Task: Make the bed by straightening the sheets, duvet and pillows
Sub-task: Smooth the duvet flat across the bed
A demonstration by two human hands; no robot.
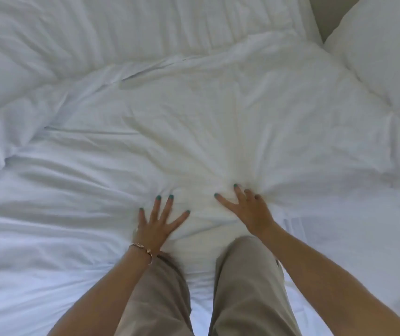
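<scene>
The left hand (159, 218) lies flat on the duvet (194, 132), fingers spread and straight, pressing the cloth down. The right hand (247, 209) is just beside it, a little farther forward; its first two fingers are stretched out on the cloth while the outer ones bend into it, and creases fan out from them, so it seems to be bunching or dragging the fabric, though whether it truly grips a fold I cannot tell. The hands are apart, with a puffed ridge of cloth between them. A bracelet (142, 248) sits on the left wrist, and the knees (245, 267) in beige trousers rest on the bed right behind the hands.

The duvet spreads ahead of both hands and to either side, its long run going left to right across the view; the worst rumpling is a heaped fold at far left (12, 132), nearer the left hand. A pillow (385, 52) lies at upper right, well apart from the hands and closer to the right one. My reading is that the smoothing is partway: the next stroke should push outward and forward from the middle, with the left heap needing a pull
</scene>
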